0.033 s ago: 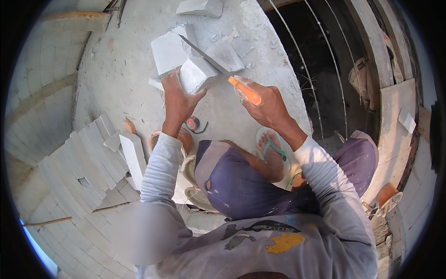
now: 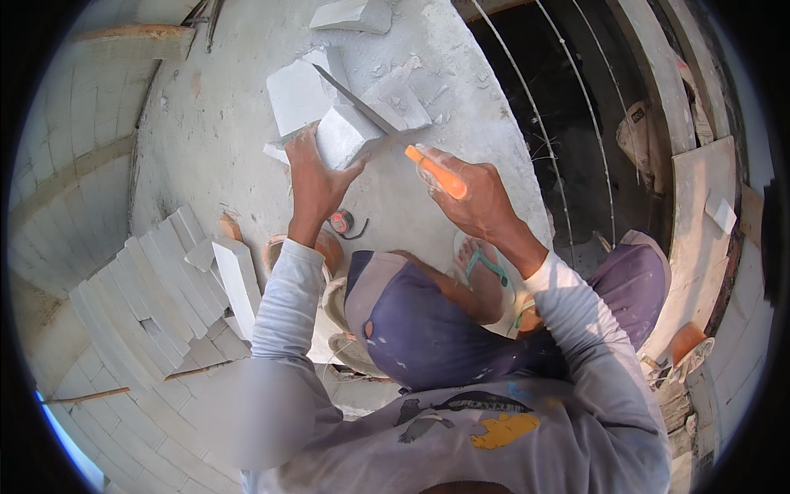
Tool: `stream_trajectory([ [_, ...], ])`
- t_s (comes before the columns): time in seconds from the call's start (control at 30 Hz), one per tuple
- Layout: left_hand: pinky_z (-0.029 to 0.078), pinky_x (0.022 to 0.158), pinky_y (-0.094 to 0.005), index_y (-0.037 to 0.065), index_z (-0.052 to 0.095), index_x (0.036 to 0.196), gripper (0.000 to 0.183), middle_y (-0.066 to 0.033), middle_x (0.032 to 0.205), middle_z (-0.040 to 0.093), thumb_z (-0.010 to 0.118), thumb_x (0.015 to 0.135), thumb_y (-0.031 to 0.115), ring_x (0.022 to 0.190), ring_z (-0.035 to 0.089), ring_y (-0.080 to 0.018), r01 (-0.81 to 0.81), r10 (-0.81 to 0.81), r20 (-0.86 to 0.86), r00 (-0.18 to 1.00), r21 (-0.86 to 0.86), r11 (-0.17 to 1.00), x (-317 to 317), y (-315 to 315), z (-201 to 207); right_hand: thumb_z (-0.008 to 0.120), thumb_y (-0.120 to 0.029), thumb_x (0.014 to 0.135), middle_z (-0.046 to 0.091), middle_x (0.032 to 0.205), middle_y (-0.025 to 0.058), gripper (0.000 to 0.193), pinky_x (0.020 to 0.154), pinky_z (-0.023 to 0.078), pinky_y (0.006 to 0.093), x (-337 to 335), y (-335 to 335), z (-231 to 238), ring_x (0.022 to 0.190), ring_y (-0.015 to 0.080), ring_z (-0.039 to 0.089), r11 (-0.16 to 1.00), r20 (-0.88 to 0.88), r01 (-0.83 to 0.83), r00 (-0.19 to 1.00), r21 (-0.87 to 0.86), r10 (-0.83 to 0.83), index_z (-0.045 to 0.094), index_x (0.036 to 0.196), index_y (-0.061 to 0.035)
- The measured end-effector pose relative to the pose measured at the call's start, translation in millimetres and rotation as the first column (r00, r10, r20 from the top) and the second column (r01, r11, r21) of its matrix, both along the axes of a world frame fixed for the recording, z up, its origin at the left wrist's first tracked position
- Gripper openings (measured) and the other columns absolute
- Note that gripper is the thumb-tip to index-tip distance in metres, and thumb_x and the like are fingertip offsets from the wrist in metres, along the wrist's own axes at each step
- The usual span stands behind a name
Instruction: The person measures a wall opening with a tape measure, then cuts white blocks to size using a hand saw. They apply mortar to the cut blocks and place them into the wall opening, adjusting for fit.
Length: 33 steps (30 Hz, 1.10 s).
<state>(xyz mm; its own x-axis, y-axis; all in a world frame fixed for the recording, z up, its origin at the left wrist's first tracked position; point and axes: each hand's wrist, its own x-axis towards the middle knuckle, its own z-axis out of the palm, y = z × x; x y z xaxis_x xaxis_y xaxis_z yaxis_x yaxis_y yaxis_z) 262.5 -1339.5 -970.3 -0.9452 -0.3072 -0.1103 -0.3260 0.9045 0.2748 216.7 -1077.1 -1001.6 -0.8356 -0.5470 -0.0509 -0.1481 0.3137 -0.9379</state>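
My left hand (image 2: 315,177) grips the near end of a white lightweight block piece (image 2: 347,138), thumb and fingers on opposite sides. My right hand (image 2: 471,193) is closed around the orange handle of a handsaw (image 2: 440,174). Its grey blade slants up and left across the far side of the held piece, close against it; whether the teeth have cut in cannot be seen. Behind the held piece lies a larger white block (image 2: 298,95). Another white chunk (image 2: 399,100) rests under and right of the blade, with crumbs and dust around it.
A red tape measure (image 2: 341,221) lies near my left wrist. Another block (image 2: 352,15) sits at the far edge. Stacked grey-white blocks (image 2: 156,280) stand at left. To the right, past the slab's edge, a dark opening (image 2: 576,123) is crossed by thin metal rods.
My right hand has drawn the saw slightly back toward me and to the right. The left hand and the block piece have hardly moved.
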Motion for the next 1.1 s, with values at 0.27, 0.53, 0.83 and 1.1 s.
stream_trajectory([
  [0.27,0.044,0.108,-0.0471,-0.008,0.045,0.143,0.094,-0.0254,0.134,0.055,0.091,0.074,0.037,0.128,0.049,-0.0402,-0.027,0.027,0.028,0.999,-0.012,1.0,-2.6,1.9,2.2,0.072,-0.023,0.094,0.076,0.091,0.0201,0.046,0.074,0.06,0.0437,13.4,-6.1,-22.3,0.077,0.0383,0.073,0.999,0.036,0.044,0.998,0.006,-0.045,0.066,0.136,-0.0062],
  [0.53,0.044,0.109,-0.0471,-0.008,0.044,0.143,0.094,-0.0258,0.134,0.054,0.091,0.075,0.036,0.128,0.049,-0.0404,0.01,-0.009,0.043,0.999,-0.033,0.999,-2.8,5.5,5.7,0.071,-0.005,0.091,0.075,0.119,0.023,0.048,0.094,0.06,0.0379,-22.4,-13.4,-35.5,0.108,0.0327,0.076,0.984,0.306,-0.072,0.952,0.164,0.018,0.065,0.138,-0.0005],
  [0.83,0.044,0.108,-0.0487,-0.008,0.044,0.143,0.095,-0.0255,0.136,0.053,0.092,0.074,0.037,0.126,0.049,-0.0399,0.03,-0.028,0.039,0.999,-0.044,0.999,-4.9,3.6,4.8,0.072,-0.014,0.096,0.075,0.12,0.0208,0.045,0.091,0.059,0.0355,-8.4,-5.0,-30.1,0.107,0.0318,0.076,0.995,0.294,-0.045,0.956,0.086,0.018,0.064,0.139,-0.0023],
  [1.1,0.043,0.109,-0.0486,-0.009,0.044,0.142,0.096,-0.0263,0.135,0.052,0.092,0.074,0.038,0.127,0.049,-0.0407,-0.029,0.029,0.018,0.999,-0.02,0.999,-6.5,5.4,1.5,0.072,-0.015,0.097,0.076,0.118,0.0217,0.043,0.092,0.06,0.0362,-3.4,6.3,-16.8,0.108,0.0313,0.076,0.996,0.246,0.044,0.969,-0.078,-0.024,0.066,0.137,-0.0017],
])
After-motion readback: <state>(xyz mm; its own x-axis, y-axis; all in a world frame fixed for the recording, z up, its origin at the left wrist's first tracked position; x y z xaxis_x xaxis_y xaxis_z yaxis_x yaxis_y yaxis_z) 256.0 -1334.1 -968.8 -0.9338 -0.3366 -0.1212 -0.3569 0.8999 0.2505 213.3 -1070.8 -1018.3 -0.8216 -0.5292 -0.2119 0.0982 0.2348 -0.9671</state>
